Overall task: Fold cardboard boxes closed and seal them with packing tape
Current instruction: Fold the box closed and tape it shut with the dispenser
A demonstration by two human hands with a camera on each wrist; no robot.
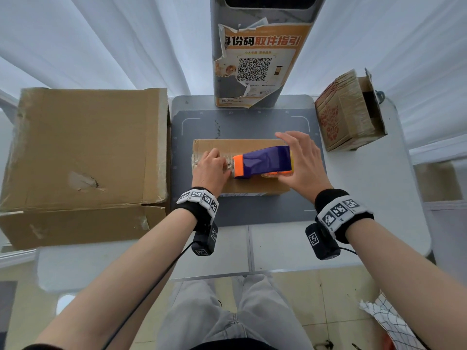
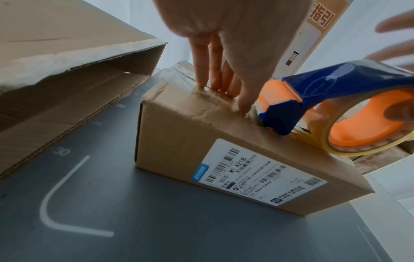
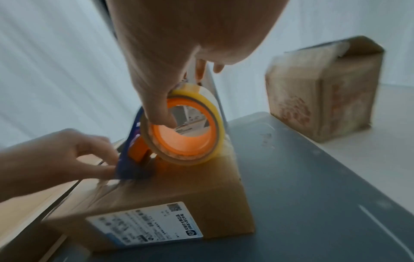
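Note:
A small cardboard box (image 1: 227,147) (image 2: 179,141) (image 3: 179,191) with a white shipping label on its near side lies on the grey mat (image 1: 242,122). Clear tape (image 2: 208,104) runs along its top seam. My left hand (image 1: 214,168) (image 2: 224,95) (image 3: 56,159) presses that tape down with its fingertips, just left of the blade. My right hand (image 1: 297,157) (image 3: 161,99) grips the blue and orange tape dispenser (image 1: 262,160) (image 2: 336,92) (image 3: 179,147), thumb hooked into the roll's core and fingers over the far side. The dispenser's blade end rests on the box top.
A large cardboard box (image 1: 83,147) (image 2: 67,70) lies left of the mat, its open flaps toward it. A smaller box with red print (image 1: 348,112) (image 3: 322,99) stands at the back right of the white table (image 1: 379,185). A grey pillar with a torn poster (image 1: 260,59) rises behind the mat.

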